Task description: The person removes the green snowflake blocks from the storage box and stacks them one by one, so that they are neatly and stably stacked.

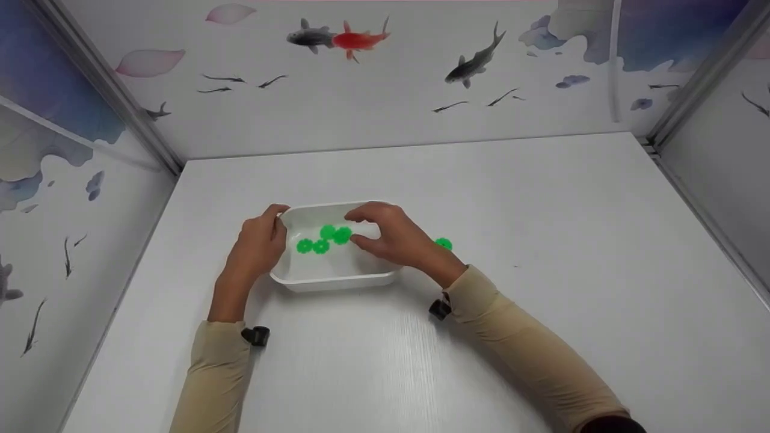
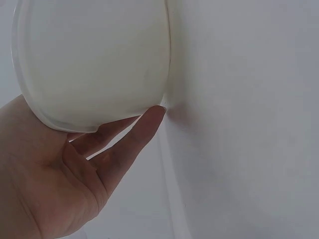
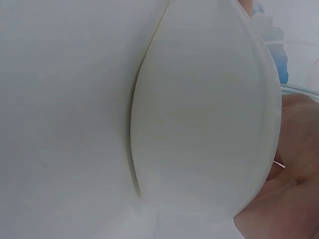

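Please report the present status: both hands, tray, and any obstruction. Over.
Left hand holds white tray by left end. Right hand over tray, thumb and forefinger apart. Green pieces inside, one green piece outside. Right hand partly hides tray.

I inspected the head view and both wrist views and could read no text, label, brand, number or sign on any surface.
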Demonstrator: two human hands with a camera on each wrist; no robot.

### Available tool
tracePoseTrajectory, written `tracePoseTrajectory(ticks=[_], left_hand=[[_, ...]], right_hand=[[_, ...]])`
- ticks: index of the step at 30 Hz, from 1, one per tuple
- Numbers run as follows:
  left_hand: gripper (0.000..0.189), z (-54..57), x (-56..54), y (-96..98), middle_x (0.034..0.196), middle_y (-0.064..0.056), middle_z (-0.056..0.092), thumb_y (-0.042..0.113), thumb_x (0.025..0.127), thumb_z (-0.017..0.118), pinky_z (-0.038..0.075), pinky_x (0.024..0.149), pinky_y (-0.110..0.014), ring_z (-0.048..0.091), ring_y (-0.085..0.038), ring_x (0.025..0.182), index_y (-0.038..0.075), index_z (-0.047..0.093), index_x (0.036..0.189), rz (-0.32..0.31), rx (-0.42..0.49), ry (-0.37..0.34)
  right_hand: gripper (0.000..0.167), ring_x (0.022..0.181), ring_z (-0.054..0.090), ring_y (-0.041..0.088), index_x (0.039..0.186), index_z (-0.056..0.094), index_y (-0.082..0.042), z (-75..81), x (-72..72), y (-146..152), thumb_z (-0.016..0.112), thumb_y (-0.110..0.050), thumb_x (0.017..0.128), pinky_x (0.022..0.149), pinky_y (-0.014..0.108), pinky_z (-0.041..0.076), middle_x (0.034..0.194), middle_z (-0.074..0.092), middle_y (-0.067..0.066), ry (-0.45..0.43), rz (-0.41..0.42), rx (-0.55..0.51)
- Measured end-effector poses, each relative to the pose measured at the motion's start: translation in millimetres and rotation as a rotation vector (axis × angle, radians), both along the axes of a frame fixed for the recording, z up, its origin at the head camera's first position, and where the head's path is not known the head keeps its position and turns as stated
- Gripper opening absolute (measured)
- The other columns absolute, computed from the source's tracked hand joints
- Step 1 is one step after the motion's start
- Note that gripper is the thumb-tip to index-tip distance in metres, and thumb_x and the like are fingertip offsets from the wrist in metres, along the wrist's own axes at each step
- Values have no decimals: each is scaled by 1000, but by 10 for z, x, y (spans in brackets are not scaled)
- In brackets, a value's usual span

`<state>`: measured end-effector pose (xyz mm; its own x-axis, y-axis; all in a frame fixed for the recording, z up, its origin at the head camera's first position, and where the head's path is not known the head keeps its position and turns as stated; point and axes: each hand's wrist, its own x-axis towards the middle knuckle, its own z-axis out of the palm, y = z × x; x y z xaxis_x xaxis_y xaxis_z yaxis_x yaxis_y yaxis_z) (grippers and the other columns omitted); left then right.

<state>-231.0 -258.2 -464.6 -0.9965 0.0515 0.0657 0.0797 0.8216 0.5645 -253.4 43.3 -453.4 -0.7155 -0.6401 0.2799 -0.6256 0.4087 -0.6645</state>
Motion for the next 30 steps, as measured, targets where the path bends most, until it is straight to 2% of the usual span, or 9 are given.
tracePoseTrajectory(ticks=[5, 14, 21, 25, 30], left_hand=[[42, -1, 3, -6, 139, -19, 72, 19, 115, 39, 58, 97, -49, 68, -29, 106, 9, 53, 154, 3, 0, 4], [42, -14, -19, 3, 141, -20, 71, 21, 116, 39, 57, 95, -49, 67, -29, 105, 9, 54, 154, 11, -8, -12], [43, 3, -27, 0, 143, -19, 70, 21, 116, 38, 58, 104, -53, 70, -29, 113, 9, 54, 154, 11, -5, -17], [41, 10, -20, 5, 143, -19, 70, 21, 116, 39, 58, 106, -54, 72, -31, 119, 10, 55, 152, 13, 0, -13], [42, 15, -10, 12, 143, -20, 71, 18, 115, 39, 59, 105, -54, 73, -32, 121, 9, 55, 153, 7, -3, -3]], right_hand=[[39, 128, 67, 28, 139, 69, -5, 3, -56, -86, 75, -17, 103, 112, 44, 54, 138, 73, 14, 13, 2, 62], [38, 123, 71, 29, 137, 71, -4, 8, -117, -195, 75, -18, 102, 113, 48, 51, 133, 76, 13, 43, -30, 197], [35, 118, 73, 25, 135, 73, -5, 6, -157, -284, 74, -18, 102, 110, 45, 53, 131, 77, 10, 77, -31, 306], [35, 120, 73, 25, 136, 72, -3, 7, -167, -322, 74, -16, 103, 106, 42, 57, 133, 76, 11, 50, -16, 322], [37, 128, 69, 23, 138, 72, -7, -9, -161, -348, 73, -15, 102, 110, 40, 56, 138, 74, 7, 6, -40, 362]])
